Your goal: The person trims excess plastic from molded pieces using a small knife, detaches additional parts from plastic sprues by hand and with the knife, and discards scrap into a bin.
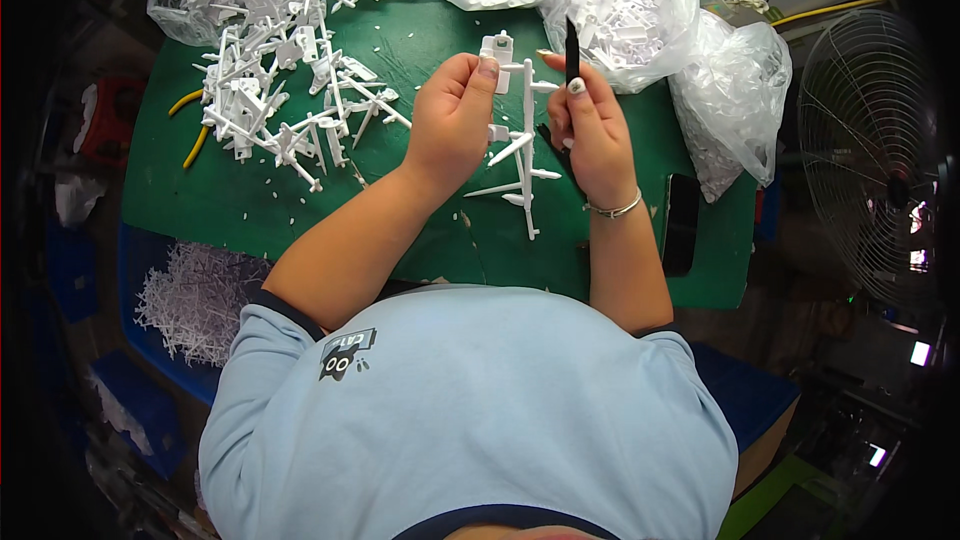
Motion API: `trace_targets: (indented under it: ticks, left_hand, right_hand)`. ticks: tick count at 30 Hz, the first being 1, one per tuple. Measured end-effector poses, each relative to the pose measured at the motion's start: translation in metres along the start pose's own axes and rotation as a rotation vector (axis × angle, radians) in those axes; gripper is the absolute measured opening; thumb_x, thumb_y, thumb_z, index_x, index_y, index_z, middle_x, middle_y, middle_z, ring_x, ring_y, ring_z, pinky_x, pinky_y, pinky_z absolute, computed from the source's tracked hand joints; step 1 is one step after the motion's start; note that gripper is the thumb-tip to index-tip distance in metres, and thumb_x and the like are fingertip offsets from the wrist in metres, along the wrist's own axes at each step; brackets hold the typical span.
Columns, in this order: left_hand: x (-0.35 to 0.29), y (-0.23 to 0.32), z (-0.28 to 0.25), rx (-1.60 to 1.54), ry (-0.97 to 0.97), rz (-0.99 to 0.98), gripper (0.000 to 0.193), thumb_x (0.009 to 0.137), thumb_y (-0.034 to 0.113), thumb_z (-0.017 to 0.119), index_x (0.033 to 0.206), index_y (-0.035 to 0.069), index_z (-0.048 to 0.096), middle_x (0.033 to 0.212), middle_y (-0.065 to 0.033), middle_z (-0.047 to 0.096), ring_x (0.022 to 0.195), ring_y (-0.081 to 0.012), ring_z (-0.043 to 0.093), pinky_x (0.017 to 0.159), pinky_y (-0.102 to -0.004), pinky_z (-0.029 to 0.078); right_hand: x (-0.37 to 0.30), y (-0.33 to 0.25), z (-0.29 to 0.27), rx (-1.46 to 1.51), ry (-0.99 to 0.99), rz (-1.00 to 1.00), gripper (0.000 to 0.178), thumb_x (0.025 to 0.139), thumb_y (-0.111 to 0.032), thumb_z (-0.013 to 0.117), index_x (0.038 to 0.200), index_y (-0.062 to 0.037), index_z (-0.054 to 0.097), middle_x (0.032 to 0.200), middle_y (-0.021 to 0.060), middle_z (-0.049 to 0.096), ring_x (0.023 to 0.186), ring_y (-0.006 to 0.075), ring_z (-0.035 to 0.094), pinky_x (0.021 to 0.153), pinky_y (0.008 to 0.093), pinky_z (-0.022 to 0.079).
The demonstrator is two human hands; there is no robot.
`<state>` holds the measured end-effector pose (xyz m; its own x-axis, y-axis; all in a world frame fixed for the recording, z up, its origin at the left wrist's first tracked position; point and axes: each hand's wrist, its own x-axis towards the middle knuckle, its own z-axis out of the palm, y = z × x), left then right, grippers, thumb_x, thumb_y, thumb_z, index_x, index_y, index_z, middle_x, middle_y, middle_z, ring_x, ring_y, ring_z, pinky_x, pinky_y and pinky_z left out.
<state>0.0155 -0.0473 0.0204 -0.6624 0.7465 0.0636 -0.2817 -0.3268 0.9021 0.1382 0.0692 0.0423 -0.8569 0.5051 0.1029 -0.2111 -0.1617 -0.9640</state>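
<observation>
My left hand is closed on a white plastic sprue, pinching a flat part near its upper end between thumb and fingers. The sprue hangs upright over the green table, with several thin prongs and small parts branching off it. My right hand, with a bracelet at the wrist, is closed round a slim black pointed tool. The tool's tip points away from me, just right of the sprue's top. Its exact kind is unclear, as the fingers cover its middle.
A heap of white sprues lies on the green table at left, beside yellow handles. Clear plastic bags of white parts line the back. A dark phone rests at right, near a fan. A blue bin holds white scraps.
</observation>
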Motion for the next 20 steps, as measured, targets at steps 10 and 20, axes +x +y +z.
trace_targets:
  ticks: [10,20]
  left_hand:
    - [0.004,0.005,-0.002,0.063,0.129,-0.102,0.029,0.099,0.027,0.049,0.089,0.001,0.058,0.061,0.0059,0.045,0.053,-0.0012,0.037,0.046,-0.0218,0.032]
    - [0.006,0.007,-0.008,0.145,0.106,-0.165,0.034,0.097,0.032,0.051,0.091,0.0,0.06,0.072,-0.0034,0.058,0.067,-0.0074,0.057,0.061,-0.0268,0.05]
  right_hand:
    - [-0.012,0.022,0.01,-0.477,0.053,-0.048,0.022,0.096,-0.01,0.047,0.11,0.0034,0.058,0.085,0.0052,0.058,0.074,0.0122,0.051,0.07,0.0256,0.045]
    - [-0.016,0.025,0.021,-0.447,-0.113,0.072,0.04,0.092,-0.016,0.054,0.128,-0.0029,0.047,0.086,0.0058,0.061,0.069,0.0167,0.054,0.066,0.0262,0.045]
